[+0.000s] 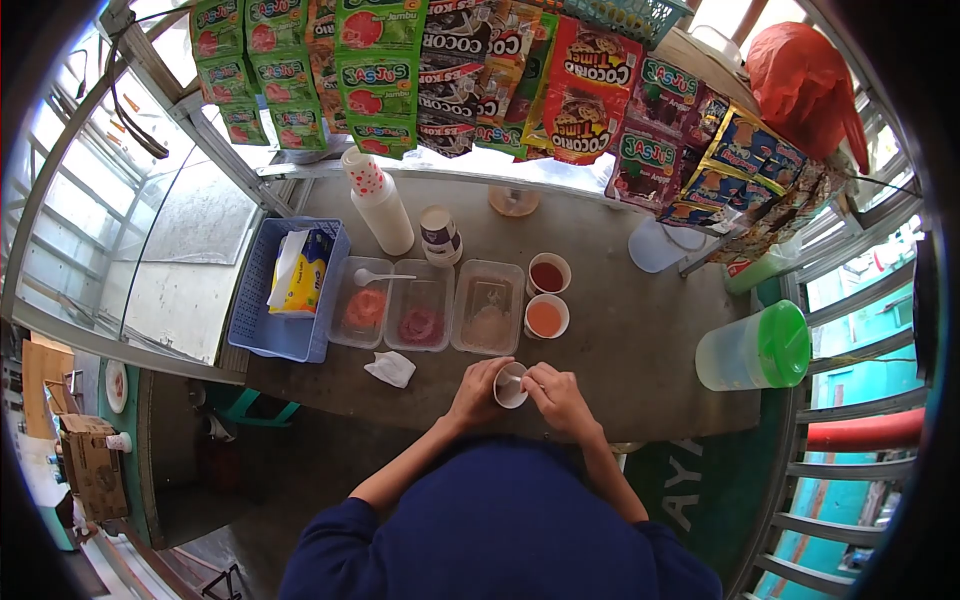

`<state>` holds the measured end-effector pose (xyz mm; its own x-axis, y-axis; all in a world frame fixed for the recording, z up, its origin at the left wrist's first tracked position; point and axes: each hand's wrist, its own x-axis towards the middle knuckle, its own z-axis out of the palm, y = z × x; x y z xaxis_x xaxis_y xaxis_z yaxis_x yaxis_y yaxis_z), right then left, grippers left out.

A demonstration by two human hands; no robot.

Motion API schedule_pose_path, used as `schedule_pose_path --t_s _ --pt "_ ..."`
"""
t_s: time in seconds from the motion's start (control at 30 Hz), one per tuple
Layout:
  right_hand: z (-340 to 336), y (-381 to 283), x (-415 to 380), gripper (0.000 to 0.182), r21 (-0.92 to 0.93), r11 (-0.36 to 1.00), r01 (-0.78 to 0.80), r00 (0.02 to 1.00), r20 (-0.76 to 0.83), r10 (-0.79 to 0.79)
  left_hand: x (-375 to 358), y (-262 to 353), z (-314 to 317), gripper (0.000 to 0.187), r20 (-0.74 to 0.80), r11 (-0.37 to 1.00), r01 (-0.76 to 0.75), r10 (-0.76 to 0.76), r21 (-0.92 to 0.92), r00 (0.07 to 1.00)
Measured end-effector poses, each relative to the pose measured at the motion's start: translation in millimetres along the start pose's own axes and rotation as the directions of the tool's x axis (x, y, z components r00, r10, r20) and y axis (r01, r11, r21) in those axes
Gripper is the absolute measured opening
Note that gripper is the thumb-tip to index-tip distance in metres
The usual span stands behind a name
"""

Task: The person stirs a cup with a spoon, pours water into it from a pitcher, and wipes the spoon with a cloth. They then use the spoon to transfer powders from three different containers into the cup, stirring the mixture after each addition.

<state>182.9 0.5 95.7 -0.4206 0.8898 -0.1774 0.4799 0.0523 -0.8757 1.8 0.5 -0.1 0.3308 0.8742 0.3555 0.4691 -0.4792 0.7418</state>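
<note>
My left hand is wrapped around a white paper cup at the table's near edge. Over the cup's rim, my right hand pinches what looks like a white plastic spoon, which dips inside and is mostly hidden. Beyond the hands stand two paper cups, one with dark red liquid and one with orange liquid. To their left, a clear tub holds pale brown powder. Two more tubs hold orange powder and purple-red powder; another white spoon lies across them.
A crumpled tissue lies left of my hands. A blue basket holds a tissue pack. Stacked cups and a printed cup stand behind. A green-lidded jug is at right. Drink sachets hang overhead.
</note>
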Motion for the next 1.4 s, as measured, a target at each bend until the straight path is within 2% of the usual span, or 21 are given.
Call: schedule_pose_path --t_s 0.07,0.1,0.17,0.2,0.27,0.3,0.37,0.5,0.57,0.7,0.8,0.87,1.0,1.07,1.1,1.17,1.2,1.27,1.3,1.37,1.4 --pt "-0.4 -7.7 -1.9 0.022 -0.299 0.954 0.007 1.000 -0.024 -0.015 1.2 2.5 -3.6 0.073 -0.001 1.000 0.012 -0.012 -0.003 1.000" --pt "-0.4 -6.2 -1.4 0.022 -0.299 0.954 0.008 1.000 -0.023 -0.016 1.2 2.6 -3.4 0.073 -0.001 1.000 0.013 -0.013 -0.001 1.000" --pt "0.0 -1.8 -0.6 0.022 -0.147 0.989 0.011 1.000 0.031 -0.006 1.0 3.1 -2.7 0.073 -0.005 1.000 0.011 -0.011 -0.001 1.000" --pt "0.3 -3.3 -0.7 0.022 -0.147 0.989 0.010 1.000 0.030 -0.006 1.2 2.6 -2.7 0.073 -0.004 1.000 0.010 -0.010 -0.002 1.000" --pt "1.0 -7.6 -1.6 0.023 -0.325 0.946 0.003 1.000 -0.024 -0.011 1.4 1.9 -2.1 0.072 -0.006 1.000 0.002 -0.002 -0.006 1.000" --pt "-0.3 -7.2 -1.9 0.023 -0.326 0.945 0.003 1.000 -0.024 -0.011 1.8 2.6 -1.4 0.072 -0.007 1.000 0.001 -0.002 -0.007 1.000" --pt "-2.3 -6.2 -1.8 0.024 -0.200 0.979 0.028 0.999 0.027 -0.023 1.9 3.8 -1.2 0.072 0.000 1.000 0.016 -0.016 -0.007 1.000" --pt "-1.3 -6.7 -2.5 0.025 -0.305 0.952 0.005 0.999 -0.040 -0.018 1.0 2.4 -0.2 0.073 0.019 1.000 0.012 -0.011 -0.007 1.000" --pt "-2.1 -2.6 -1.8 0.024 -0.227 0.973 0.029 0.999 0.020 -0.025 0.2 1.2 0.6 0.073 0.007 1.000 0.021 -0.021 -0.007 1.000" --pt "-2.9 -8.4 -2.1 0.024 -0.250 0.968 -0.016 1.000 -0.018 0.011 -0.5 -1.0 1.9 0.074 0.003 1.000 0.002 -0.002 -0.010 1.000" --pt "-1.5 -1.7 -0.4 0.023 -0.236 0.972 0.018 0.999 0.046 -0.007 -0.5 0.5 -0.8 0.074 -0.006 1.000 0.011 -0.011 -0.004 1.000" --pt "-0.7 -0.1 0.5 0.024 -0.129 0.992 0.003 1.000 0.014 -0.002 -0.7 -1.4 0.7 0.073 0.010 1.000 0.003 -0.003 0.008 1.000" --pt "-2.2 -4.0 -0.5 0.024 -0.272 0.962 0.020 0.999 0.029 -0.012 1.3 2.1 -2.3 0.073 0.010 1.000 0.021 -0.021 -0.007 1.000" --pt "-1.7 3.0 0.6 0.024 -0.061 0.998 -0.012 0.999 0.038 0.014 0.1 0.7 -0.6 0.073 0.012 1.000 0.008 -0.008 -0.008 1.000" --pt "-2.3 1.0 -0.4 0.024 -0.062 0.998 -0.014 0.999 0.037 0.016 0.1 0.7 -0.2 0.073 0.013 1.000 0.007 -0.006 -0.011 1.000" --pt "-2.8 -5.2 -1.8 0.024 -0.340 0.940 0.019 1.000 0.000 -0.021 -0.2 0.0 -1.2 0.073 0.012 1.000 0.010 -0.010 -0.019 1.000" --pt "-2.5 -2.6 -1.1 0.024 -0.340 0.940 0.021 1.000 0.001 -0.022 -0.5 -0.4 -0.9 0.073 0.011 1.000 0.011 -0.011 -0.018 1.000" --pt "-1.9 5.0 0.1 0.023 -0.124 0.992 0.019 0.998 0.055 -0.012 -1.2 -0.7 0.2 0.074 0.026 1.000 0.015 -0.015 -0.018 1.000" --pt "-2.0 1.9 -0.3 0.023 -0.125 0.992 0.018 0.999 0.053 -0.012 -0.7 -0.4 -0.1 0.074 0.026 1.000 0.014 -0.014 -0.019 1.000" --pt "-1.5 -7.3 -1.4 0.023 -0.317 0.948 0.013 1.000 -0.020 -0.021 -0.5 0.2 -1.0 0.074 0.021 1.000 0.009 -0.009 -0.010 1.000" --pt "-1.8 -4.9 -1.5 0.023 -0.317 0.948 0.014 1.000 -0.020 -0.021 -0.3 1.1 -1.0 0.074 0.021 1.000 0.009 -0.009 -0.010 1.000"
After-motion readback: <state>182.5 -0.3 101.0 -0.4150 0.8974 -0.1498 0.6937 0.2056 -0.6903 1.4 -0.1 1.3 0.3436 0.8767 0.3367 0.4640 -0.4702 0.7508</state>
